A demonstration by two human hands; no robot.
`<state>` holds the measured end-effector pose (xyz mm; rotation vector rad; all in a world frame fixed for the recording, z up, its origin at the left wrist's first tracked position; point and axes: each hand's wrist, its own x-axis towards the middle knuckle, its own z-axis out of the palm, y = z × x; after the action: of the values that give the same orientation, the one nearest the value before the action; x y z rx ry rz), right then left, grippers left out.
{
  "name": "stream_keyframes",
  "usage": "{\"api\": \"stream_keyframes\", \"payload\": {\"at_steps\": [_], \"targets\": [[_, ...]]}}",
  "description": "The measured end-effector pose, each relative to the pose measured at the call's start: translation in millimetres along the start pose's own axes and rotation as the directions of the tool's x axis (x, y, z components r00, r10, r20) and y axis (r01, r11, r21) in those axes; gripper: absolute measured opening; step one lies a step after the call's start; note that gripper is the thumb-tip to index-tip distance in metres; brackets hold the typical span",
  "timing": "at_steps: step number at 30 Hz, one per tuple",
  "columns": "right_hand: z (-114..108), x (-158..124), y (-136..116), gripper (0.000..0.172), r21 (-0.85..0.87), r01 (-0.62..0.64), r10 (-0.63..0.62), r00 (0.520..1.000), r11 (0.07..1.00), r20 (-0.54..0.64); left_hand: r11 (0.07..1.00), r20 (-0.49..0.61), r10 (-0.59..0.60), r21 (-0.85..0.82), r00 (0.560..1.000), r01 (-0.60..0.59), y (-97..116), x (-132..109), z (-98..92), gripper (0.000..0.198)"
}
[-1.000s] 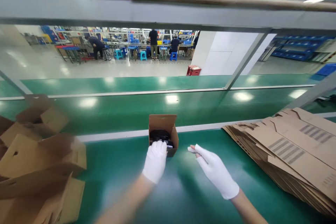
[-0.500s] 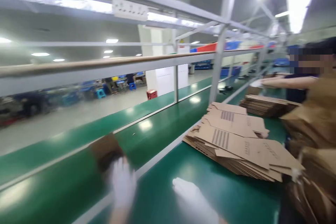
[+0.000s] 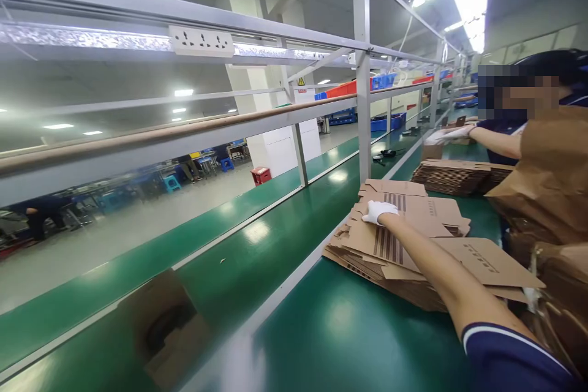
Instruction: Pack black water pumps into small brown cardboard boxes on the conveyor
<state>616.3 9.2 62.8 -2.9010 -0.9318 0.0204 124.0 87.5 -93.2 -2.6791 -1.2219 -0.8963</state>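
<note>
My right hand (image 3: 380, 212), in a white glove, reaches across to the stack of flattened cardboard boxes (image 3: 427, 269). Its fingers are bent against the top flattened cardboard box (image 3: 404, 233), near its left side. At the bottom edge my left hand (image 3: 242, 360) is a pale smear; its fingers cannot be made out. Left of it, on the green conveyor belt, lies a blurred brown cardboard box (image 3: 184, 349) with something dark in it. The gap between that box and my left hand shows belt and rail.
A metal rail (image 3: 275, 294) divides the belt from my green worktop (image 3: 349, 331). A metal post (image 3: 364, 116) rises behind the stack. Another person (image 3: 500, 138) in white gloves works at the right, near a second cardboard stack (image 3: 452, 177). Brown paper (image 3: 542, 177) bulges at the right.
My right hand has moved from above the worktop up and right onto the cardboard stack. My left hand has drawn away from the box on the belt, toward the bottom edge.
</note>
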Motion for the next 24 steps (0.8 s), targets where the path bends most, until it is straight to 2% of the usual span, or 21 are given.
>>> {"api": "stream_keyframes", "payload": {"at_steps": [3,7,10,13,16,20,22,24], "targets": [[4,10,2,0.043,-0.009,-0.021,0.021,0.998,1.0,0.063,0.999,0.039,-0.033,-0.029,0.999,0.034,5,1,-6.9,0.024],[-4,3,-8,0.04,-0.029,0.029,-0.027,0.998,0.999,0.056,0.99,0.102,-0.096,-0.096,0.99,0.106,12,3,-15.8,0.025],[-21,-13,-27,0.036,-0.042,0.082,-0.083,0.996,0.996,-0.036,0.973,0.127,-0.14,-0.167,0.982,0.16,15,3,-24.0,0.028],[-41,-43,-58,0.037,-0.027,0.186,-0.187,0.968,0.982,-0.167,0.946,0.13,-0.178,-0.251,0.975,0.206,20,1,-33.2,0.031],[-54,-88,-100,0.037,0.021,0.341,-0.325,0.913,0.94,-0.246,0.911,0.143,-0.18,-0.349,0.973,0.22,35,-6,-39.9,0.039],[-51,-158,-160,0.036,0.117,0.583,-0.542,0.8,0.804,-0.259,0.85,0.195,-0.067,-0.502,0.979,0.159,72,-22,-43.9,0.058],[-43,-187,-183,0.03,0.184,0.674,-0.635,0.737,0.716,-0.231,0.818,0.216,-0.022,-0.558,0.976,0.142,86,-30,-48.0,0.057],[-36,-209,-197,0.021,0.259,0.739,-0.715,0.671,0.622,-0.199,0.794,0.225,-0.017,-0.589,0.974,0.15,90,-36,-55.9,0.048]]}}
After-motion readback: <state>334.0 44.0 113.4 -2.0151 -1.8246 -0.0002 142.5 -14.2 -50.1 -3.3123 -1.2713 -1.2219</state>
